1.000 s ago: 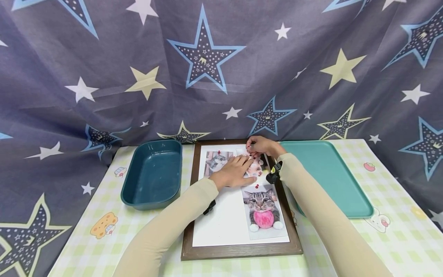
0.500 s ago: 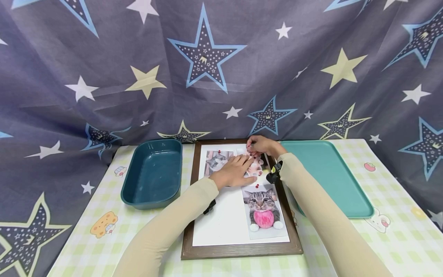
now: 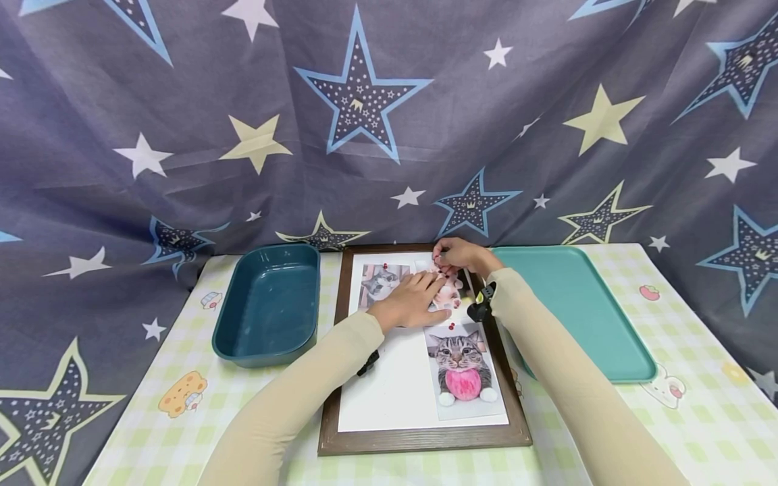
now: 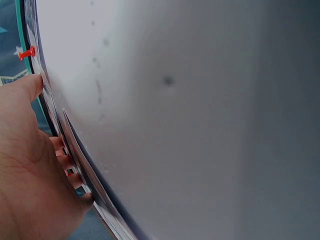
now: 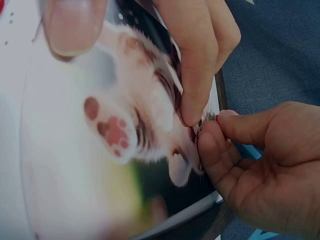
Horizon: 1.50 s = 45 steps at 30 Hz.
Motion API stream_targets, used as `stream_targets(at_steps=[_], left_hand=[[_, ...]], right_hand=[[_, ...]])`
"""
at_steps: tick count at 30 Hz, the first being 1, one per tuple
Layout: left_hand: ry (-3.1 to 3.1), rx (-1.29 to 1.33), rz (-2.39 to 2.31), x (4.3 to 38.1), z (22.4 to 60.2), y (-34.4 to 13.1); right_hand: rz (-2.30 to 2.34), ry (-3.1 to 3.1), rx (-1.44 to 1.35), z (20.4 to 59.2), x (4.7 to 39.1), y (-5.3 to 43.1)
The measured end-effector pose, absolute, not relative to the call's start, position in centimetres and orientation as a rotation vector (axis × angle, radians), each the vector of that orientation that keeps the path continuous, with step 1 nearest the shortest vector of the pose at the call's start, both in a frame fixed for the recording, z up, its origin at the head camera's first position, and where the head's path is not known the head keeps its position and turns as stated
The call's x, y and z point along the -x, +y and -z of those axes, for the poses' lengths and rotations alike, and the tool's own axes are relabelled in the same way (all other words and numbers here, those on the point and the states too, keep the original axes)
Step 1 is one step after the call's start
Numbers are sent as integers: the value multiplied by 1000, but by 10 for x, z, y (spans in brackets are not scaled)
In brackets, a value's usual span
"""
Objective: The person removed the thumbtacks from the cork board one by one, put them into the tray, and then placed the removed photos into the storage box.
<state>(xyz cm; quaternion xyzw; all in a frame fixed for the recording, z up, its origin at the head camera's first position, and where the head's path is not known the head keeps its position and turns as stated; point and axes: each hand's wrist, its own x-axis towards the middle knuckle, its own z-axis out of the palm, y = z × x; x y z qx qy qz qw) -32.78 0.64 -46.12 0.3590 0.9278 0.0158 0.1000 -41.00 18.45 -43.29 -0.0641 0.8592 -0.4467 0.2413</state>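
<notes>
head: at the board's (image 3: 389, 398) far right, the left hand (image 3: 413, 300) lies spread over the kitten photo (image 3: 448, 297); the right hand (image 3: 458, 256) pinches a pin (image 3: 437, 257) at its far edge. should the left ease off, the photo might slip.

left wrist: a sheet's edge (image 4: 87, 172), hidden from the head view, stands off the board.

right wrist: left fingertips (image 5: 191, 117) rest just beside the pinch, so a skewed push could prick them.
</notes>
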Motion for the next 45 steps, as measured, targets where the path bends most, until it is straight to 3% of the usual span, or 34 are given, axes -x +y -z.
stream_targets(at_steps=[45], left_hand=[[2737,-1051,-49,330,463,6]], right_hand=[[1202,2356,174,431,407,184]])
